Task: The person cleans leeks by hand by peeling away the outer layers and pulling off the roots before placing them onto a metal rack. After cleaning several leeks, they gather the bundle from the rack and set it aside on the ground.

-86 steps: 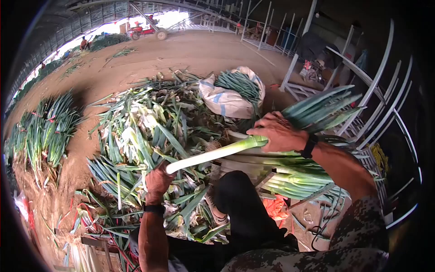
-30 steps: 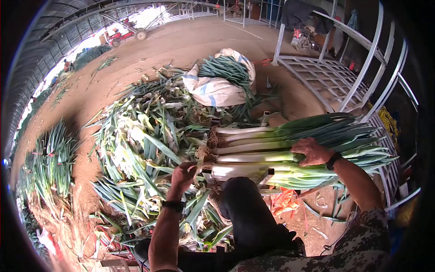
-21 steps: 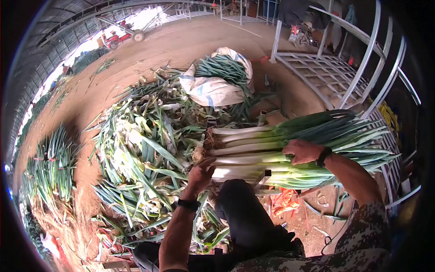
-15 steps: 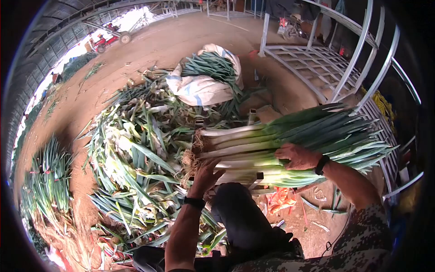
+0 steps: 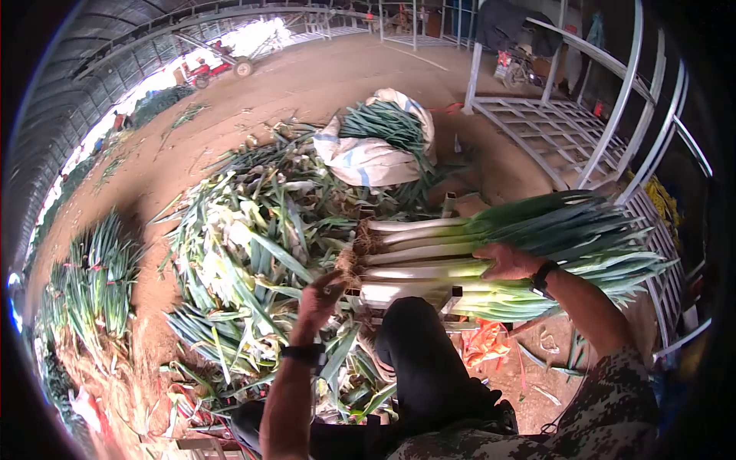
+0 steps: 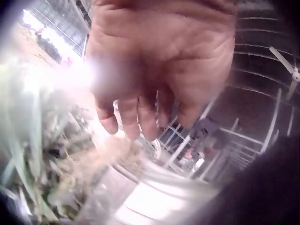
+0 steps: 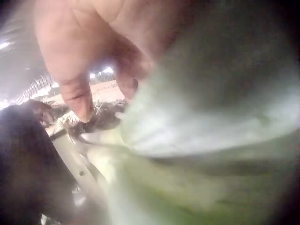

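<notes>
A row of leeks [image 5: 429, 249] lies side by side on a low metal rack [image 5: 454, 295], white stems and roots to the left, dark green leaves to the right. My right hand [image 5: 510, 262] rests on the leeks where white turns to green; in the right wrist view its thumb [image 7: 78, 101] and fingers stand apart, with leaves blurred close by. My left hand [image 5: 318, 303] is at the root ends [image 5: 356, 261], near the rack's left end. In the left wrist view the left hand's fingers [image 6: 147, 117] hang loosely, with nothing held in them.
A heap of stripped leaves [image 5: 245, 230] spreads left of the rack. Behind it stands a white sack [image 5: 364, 161] full of green leaves. Tied leek bundles [image 5: 92, 276] stand at far left. A metal frame [image 5: 552, 138] is at right; orange plastic [image 5: 484, 343] lies below the rack.
The leek earlier held up between both hands is down among the row. My left hand moved right over the root ends, then back left. The right hand stays on the leeks.
</notes>
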A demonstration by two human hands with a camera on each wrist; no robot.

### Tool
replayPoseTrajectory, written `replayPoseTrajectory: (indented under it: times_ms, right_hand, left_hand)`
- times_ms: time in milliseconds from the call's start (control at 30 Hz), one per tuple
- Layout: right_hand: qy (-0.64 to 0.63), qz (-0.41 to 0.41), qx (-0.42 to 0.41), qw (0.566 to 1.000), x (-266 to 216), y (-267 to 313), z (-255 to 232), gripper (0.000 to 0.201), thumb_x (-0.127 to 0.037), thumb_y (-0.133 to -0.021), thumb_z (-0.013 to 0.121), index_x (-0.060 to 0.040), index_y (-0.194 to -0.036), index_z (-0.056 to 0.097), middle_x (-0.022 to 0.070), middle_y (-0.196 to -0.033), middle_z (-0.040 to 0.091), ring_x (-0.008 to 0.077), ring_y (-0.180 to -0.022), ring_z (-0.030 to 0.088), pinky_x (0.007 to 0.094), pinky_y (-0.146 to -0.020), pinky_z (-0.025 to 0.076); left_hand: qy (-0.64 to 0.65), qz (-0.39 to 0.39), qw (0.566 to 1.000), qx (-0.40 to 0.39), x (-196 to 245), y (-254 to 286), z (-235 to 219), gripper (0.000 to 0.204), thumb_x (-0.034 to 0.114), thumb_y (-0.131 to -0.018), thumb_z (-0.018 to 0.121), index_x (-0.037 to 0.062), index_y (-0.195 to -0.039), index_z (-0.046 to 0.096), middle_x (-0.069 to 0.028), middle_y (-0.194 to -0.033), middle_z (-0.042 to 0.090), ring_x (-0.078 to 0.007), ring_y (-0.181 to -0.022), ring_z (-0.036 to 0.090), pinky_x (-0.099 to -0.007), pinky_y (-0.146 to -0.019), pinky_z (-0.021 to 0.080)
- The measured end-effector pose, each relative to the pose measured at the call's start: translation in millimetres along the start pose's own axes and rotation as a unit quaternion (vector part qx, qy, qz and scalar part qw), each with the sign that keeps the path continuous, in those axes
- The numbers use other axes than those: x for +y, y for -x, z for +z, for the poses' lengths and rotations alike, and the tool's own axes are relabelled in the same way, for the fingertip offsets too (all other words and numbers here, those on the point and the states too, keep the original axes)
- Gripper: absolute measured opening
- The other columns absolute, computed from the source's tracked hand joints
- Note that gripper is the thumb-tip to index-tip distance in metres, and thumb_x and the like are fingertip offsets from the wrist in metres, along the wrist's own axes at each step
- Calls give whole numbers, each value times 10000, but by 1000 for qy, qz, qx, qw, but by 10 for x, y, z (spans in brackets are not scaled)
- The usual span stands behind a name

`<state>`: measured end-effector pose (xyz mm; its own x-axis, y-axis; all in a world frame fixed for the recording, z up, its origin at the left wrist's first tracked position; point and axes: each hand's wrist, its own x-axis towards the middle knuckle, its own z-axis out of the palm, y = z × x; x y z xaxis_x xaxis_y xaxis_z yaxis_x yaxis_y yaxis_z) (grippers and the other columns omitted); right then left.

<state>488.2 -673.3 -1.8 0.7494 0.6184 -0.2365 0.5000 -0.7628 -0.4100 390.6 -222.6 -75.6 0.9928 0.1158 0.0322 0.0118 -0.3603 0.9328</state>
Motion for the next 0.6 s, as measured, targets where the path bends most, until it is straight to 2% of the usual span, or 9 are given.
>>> replayPoseTrajectory:
  times_ms: [33, 100, 167, 233, 333, 367, 400, 467, 600]
  right_hand:
    - [-20, 9, 23, 999, -132, -59, -72, 694, -303, -819, 722, 32, -1388, 509, 261, -1321, 583, 332, -1236, 567, 400, -1079, 411]
    - [-64, 22, 60, 996, -364, -225, -109, 709, -356, -817, 703, 21, -1388, 517, 269, -1283, 613, 336, -1179, 618, 412, -1037, 453]
    - [-196, -56, 94, 974, -534, -538, 24, 587, -306, -906, 680, 34, -1361, 533, 192, -1168, 680, 233, -1063, 673, 339, -933, 508]
    - [-362, -108, 63, 924, -1111, -840, 77, 508, -249, -950, 657, 37, -1352, 536, 149, -1067, 710, 172, -968, 696, 295, -859, 532]
    - [-381, -210, 8, 900, -2256, -996, 129, 401, -126, -997, 590, 29, -1361, 523, 83, -870, 711, 104, -803, 672, 261, -744, 542]
    - [-438, -240, -23, 866, -2521, -1086, 250, 396, -108, -1001, 573, 10, -1376, 521, 75, -861, 710, 108, -801, 675, 263, -745, 546]
    - [-455, -255, -41, 852, -2797, -1155, 347, 406, -107, -1002, 569, 2, -1389, 512, 75, -880, 711, 119, -831, 681, 276, -780, 552]
    - [-502, -279, -75, 815, -3310, -1259, 544, 427, -96, -1003, 556, -13, -1416, 489, 84, -925, 715, 138, -884, 692, 292, -827, 560]
    - [-579, -294, -141, 747, -4048, -1501, 959, 465, -79, -1011, 517, -29, -1463, 423, 135, -1129, 695, 168, -981, 685, 289, -858, 557]
  left_hand:
    - [20, 51, 998, 26, -424, 1, -225, 358, 214, -921, 715, 57, -1238, 662, -111, -1106, 729, -102, -968, 645, -269, -848, 502]
    - [-18, -37, 998, 54, -360, 280, -792, 317, 204, -935, 686, 16, -1190, 676, -127, -1115, 724, -111, -1015, 642, -284, -857, 509]
    - [-124, 74, 985, 98, -605, 595, -1343, 278, 159, -944, 658, 11, -1178, 682, -123, -1094, 727, -139, -988, 658, -301, -854, 519]
    - [-83, 74, 989, 95, -621, 1046, -1801, 263, 108, -937, 631, -18, -1164, 671, -132, -1072, 721, -168, -952, 668, -312, -836, 528]
    - [-98, 78, 987, 99, -502, 1723, -2432, 258, 11, -898, 595, -35, -1143, 663, -141, -1067, 706, -197, -900, 678, -322, -804, 541]
    - [-52, 73, 988, 123, -497, 1919, -2564, 269, -3, -883, 592, -18, -1141, 668, -139, -1071, 703, -200, -885, 680, -320, -795, 543]
    - [-119, 29, 988, 92, -426, 2115, -2769, 425, 201, -915, 637, -22, -1276, 609, -115, -1130, 700, -190, -968, 672, -366, -836, 536]
    - [32, -73, 978, 195, -252, 2402, -2776, 433, 313, -973, 627, -30, -1237, 615, -100, -1060, 705, -172, -903, 668, -325, -800, 524]
    - [121, -134, 938, 296, -337, 2475, -2762, 459, 336, -978, 627, -35, -1248, 605, -86, -989, 716, -157, -854, 678, -294, -770, 526]
